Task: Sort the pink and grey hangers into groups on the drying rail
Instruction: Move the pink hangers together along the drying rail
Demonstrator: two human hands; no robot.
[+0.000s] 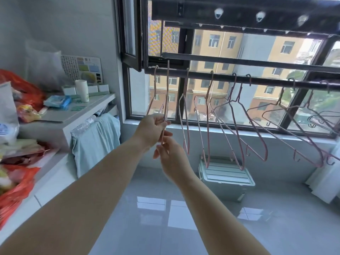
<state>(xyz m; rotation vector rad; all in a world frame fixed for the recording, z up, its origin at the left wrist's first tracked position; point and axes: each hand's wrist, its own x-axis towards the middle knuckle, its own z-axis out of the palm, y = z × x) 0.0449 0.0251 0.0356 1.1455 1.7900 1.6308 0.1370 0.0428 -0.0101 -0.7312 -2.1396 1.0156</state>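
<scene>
- Pinching a thin pink hanger [167, 89] between thumb and fingertips, the left hand [152, 129] grips the wire just above its lower end.
- Just below and touching it, the right hand [171, 155] curls its thumb and fingers round the bottom tip of the same hanger.
- That hanger is seen edge-on and reaches up to the dark rail [202, 75] near its left end; its top stands at the rail, though whether the hook sits over it I cannot tell.
- Just to its left, a second pink hanger [155, 85] is hooked on the rail, its lower part passing behind the left hand.
- To the right, more pink hangers [237, 126] hang in a loose row along the rail, turned at different angles and apart from one another.
- At the far right end, the grey hangers [322, 115] sit close together, some overlapping.
- Behind the rail is a dark-framed window [181, 96] with yellow buildings outside.
- On the glossy floor below the window stands a pale green folding stool [226, 173].
- On the left, a white shelf [79, 111] carries a paper cup [82, 90], a blue packet [58, 101] and red plastic bags [27, 89]; a light blue cloth [95, 137] hangs over its front.
</scene>
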